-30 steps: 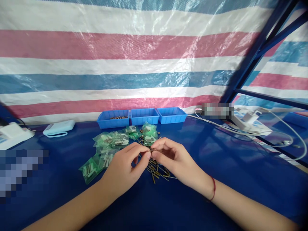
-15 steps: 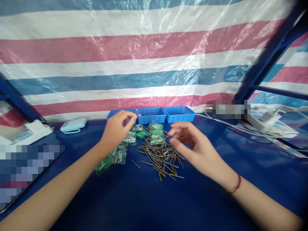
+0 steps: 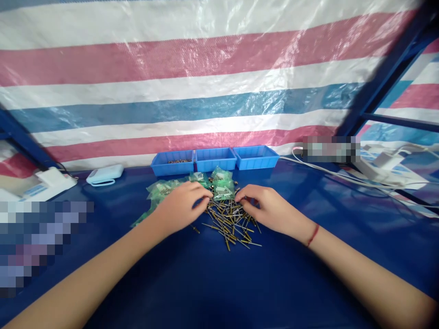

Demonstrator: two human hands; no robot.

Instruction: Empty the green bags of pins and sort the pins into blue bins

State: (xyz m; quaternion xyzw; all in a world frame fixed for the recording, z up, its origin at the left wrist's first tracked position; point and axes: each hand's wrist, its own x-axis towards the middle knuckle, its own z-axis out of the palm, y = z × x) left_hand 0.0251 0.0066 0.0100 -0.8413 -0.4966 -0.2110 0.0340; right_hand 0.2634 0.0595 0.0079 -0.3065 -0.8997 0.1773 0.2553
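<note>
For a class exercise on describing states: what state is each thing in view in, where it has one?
Left hand, grip curled, contents unclear
Right hand, grip curled, contents unclear
Metal pins, loose, heaped
Green bags, filled, sealing unclear
Left bin, uncovered, partly filled
Middle bin, uncovered
Right bin, uncovered
Red cord, worn as bracelet
Blue case, lying flat

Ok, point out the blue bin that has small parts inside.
The left bin: small parts show inside it, unlike the middle bin and the right bin.
</note>
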